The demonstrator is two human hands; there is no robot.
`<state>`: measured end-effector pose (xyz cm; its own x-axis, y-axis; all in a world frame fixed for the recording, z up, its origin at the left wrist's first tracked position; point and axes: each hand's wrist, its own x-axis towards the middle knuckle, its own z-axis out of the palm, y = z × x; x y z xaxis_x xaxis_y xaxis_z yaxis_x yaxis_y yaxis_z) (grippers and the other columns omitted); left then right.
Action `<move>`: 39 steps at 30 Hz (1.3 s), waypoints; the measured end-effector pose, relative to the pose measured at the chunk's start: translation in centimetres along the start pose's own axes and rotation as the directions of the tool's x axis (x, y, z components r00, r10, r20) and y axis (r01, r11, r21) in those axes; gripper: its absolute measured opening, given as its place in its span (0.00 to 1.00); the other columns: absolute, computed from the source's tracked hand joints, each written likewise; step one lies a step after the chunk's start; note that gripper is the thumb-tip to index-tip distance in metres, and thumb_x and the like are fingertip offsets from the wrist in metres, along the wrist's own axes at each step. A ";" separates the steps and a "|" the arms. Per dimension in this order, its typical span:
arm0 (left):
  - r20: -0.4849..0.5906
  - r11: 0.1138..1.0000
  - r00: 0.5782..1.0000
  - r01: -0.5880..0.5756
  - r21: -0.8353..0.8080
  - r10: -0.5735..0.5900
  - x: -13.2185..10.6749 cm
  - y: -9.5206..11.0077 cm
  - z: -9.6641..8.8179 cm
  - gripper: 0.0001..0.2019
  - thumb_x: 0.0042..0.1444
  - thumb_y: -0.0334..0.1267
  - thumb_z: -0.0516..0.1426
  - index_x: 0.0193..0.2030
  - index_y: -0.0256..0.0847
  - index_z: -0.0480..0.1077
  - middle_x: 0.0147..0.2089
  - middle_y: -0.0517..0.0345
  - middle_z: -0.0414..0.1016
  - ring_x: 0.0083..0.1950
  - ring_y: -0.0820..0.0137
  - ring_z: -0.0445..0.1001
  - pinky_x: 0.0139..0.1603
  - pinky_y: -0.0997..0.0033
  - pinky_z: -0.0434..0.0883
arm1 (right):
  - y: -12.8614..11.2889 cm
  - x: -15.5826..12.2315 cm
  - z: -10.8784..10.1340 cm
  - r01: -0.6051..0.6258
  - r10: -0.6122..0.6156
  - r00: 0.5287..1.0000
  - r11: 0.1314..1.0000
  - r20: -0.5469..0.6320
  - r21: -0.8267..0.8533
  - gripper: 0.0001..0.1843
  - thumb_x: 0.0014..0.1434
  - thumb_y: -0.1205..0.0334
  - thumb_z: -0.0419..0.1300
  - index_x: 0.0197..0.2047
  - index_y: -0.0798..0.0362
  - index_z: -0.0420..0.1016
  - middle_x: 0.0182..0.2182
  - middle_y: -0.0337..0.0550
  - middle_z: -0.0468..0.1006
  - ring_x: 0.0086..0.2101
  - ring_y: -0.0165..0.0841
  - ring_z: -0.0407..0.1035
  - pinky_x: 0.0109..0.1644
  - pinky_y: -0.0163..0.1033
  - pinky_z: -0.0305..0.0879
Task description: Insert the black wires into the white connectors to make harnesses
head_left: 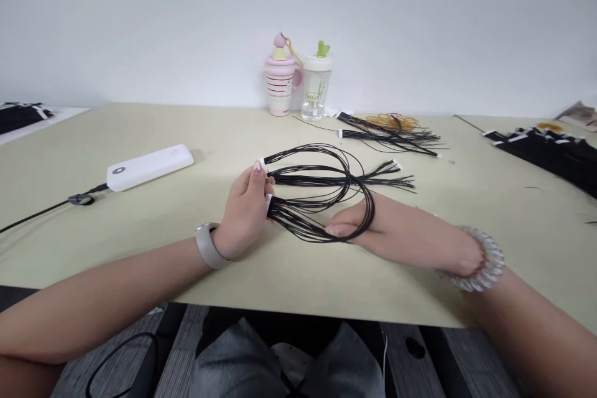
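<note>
A black wire harness with white connectors is spread between my two hands over the table. My left hand, with a grey band at the wrist, pinches it by the white connector ends, thumb on top. From there the wires bow out in loops to the right. My right hand, wearing a clear coiled bracelet, has its thumb and fingers closed on the near loop of the wires. Beyond these loops, loose wire ends and another white connector point right; I cannot tell whether they belong to the same harness.
A pink-lidded cup and a clear bottle stand by the wall. Further wire bundles and yellow rubber bands lie behind my hands. More black bundles are at right. At left sits a white power bank with a cable.
</note>
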<state>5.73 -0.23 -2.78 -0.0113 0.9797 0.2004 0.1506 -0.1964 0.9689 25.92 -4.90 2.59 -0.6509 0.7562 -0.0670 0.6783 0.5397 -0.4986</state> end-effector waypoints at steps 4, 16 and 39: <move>0.011 0.998 0.999 -0.051 -0.023 0.051 -0.1 -0.3 0.2 0.22 0.59 0.53 0.41 0.22 0.38 0.54 0.18 0.62 0.55 0.20 0.79 0.54 0.21 0.77 0.55 | -0.5 0.2 0.6 0.049 -0.065 0.992 0.988 0.109 0.145 0.14 0.61 0.63 0.45 0.24 0.55 0.57 0.22 0.33 0.61 0.25 0.23 0.53 0.29 0.29 0.53; 0.215 0.955 0.936 -0.295 0.041 0.279 -2.1 -0.2 0.5 0.18 0.61 0.46 0.41 0.25 0.37 0.55 0.22 0.62 0.57 0.24 0.79 0.56 0.26 0.77 0.57 | -1.5 1.8 2.7 -0.045 0.057 0.984 0.996 -0.167 0.073 0.18 0.60 0.58 0.47 0.21 0.57 0.58 0.16 0.32 0.51 0.20 0.20 0.44 0.22 0.28 0.42; 0.202 0.960 0.952 -0.257 0.110 0.232 -1.9 -0.2 0.5 0.18 0.61 0.46 0.41 0.25 0.38 0.56 0.20 0.62 0.56 0.23 0.78 0.56 0.24 0.77 0.56 | -1.5 2.2 4.3 -0.050 -0.016 0.947 0.979 -0.320 -0.198 0.11 0.58 0.64 0.47 0.24 0.54 0.62 0.18 0.31 0.58 0.21 0.22 0.47 0.28 0.29 0.44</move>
<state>6.21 -1.99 -3.39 0.2235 0.8949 0.3863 0.2562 -0.4363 0.8626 22.02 -5.65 -0.51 -0.5186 0.8261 0.2207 0.7643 0.5635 -0.3134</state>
